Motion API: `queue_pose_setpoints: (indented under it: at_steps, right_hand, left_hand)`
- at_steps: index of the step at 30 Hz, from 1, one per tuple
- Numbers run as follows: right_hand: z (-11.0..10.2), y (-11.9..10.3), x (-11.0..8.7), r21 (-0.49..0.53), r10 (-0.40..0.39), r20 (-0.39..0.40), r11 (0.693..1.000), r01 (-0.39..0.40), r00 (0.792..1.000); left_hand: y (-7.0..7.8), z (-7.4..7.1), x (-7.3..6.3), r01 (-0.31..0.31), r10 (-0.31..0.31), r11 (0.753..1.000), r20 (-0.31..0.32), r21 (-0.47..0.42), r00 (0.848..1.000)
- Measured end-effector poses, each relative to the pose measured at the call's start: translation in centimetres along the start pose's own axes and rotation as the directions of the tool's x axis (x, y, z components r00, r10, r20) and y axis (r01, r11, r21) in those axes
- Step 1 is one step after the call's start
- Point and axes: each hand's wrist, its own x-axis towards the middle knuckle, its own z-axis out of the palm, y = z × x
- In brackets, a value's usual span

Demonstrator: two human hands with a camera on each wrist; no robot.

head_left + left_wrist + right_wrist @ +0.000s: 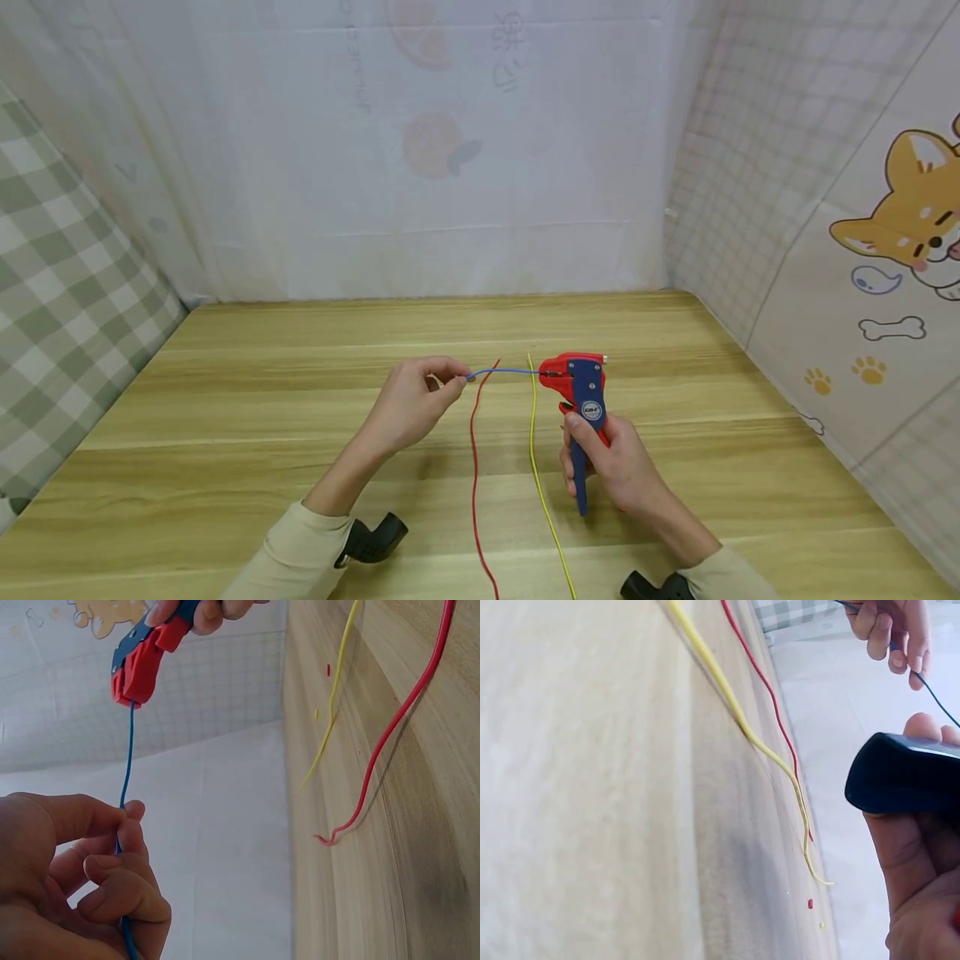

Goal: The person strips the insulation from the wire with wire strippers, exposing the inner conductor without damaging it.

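My left hand (416,402) pinches a blue wire (504,370) between thumb and forefinger. In the left wrist view more of the blue wire (128,761) runs down through the curled fingers. The wire's other end enters the jaws of red and dark blue wire strippers (588,387); its tip is hidden inside. My right hand (618,462) grips the strippers by their handles, thumb on the near side, above the table. In the right wrist view the dark handle end (900,776) sticks out of the right hand.
A red wire (475,467) and a yellow wire (538,475) lie lengthwise on the wooden table (262,433), below the blue wire. Small red (810,904) and yellow bits (823,925) lie near their far ends. Cloth walls (300,208) stand at the back and sides.
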Motion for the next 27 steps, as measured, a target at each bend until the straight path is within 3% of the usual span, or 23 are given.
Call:
queue_pose_setpoints:
  at_steps: [13, 27]
  right_hand:
    - [0.5, -0.4, -0.04, 0.004, 0.021, -0.035, 1.0, -0.021, 0.999]
    - [-0.21, 0.3, -0.07, 0.086, -0.034, 0.051, 0.996, 0.03, 0.998]
  left_hand:
    - [-0.09, -0.18, -0.07, 0.02, -0.02, 1.0, 0.01, -0.003, 1.0]
    - [-0.12, -0.34, -0.12, 0.014, -0.013, 0.999, 0.027, -0.037, 1.0]
